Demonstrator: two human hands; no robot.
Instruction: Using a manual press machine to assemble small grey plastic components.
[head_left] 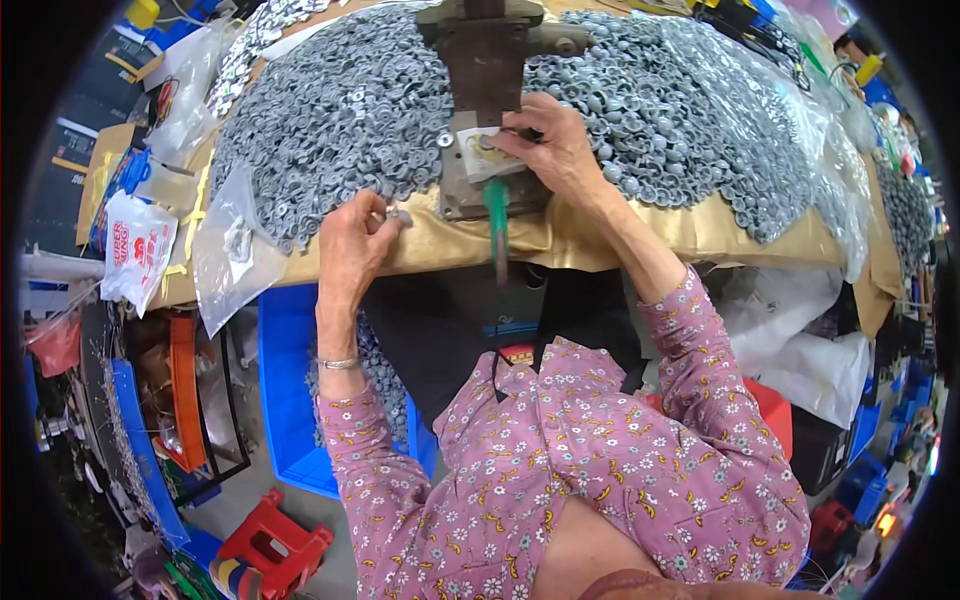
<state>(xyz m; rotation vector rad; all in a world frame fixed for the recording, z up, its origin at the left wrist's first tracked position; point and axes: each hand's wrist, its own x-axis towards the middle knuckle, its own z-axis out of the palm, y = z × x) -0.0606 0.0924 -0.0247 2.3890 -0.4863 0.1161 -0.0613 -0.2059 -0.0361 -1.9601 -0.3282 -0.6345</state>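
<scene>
My left hand [352, 240] is closed in a pinch at the table's front edge, with a small grey round part [402, 217] at its fingertips. A heap of small grey ring-shaped parts [330, 120] lies just beyond it. At the middle stands a dark metal hand press [487, 70] with a green lever handle [497, 215]. My right hand [560, 150] reaches to the press's light base plate [480, 165], thumb and finger pinched together under the ram. What those fingers hold is hidden. Right of the press spreads a heap of grey domed parts [640, 130].
A clear plastic bag [235, 250] hangs over the front edge at left, near a white printed bag [137, 250]. Below the table is a blue bin [290, 400] with grey parts inside. A red stool [275, 545] stands on the floor. Clear plastic sheeting [745, 110] covers the right heap.
</scene>
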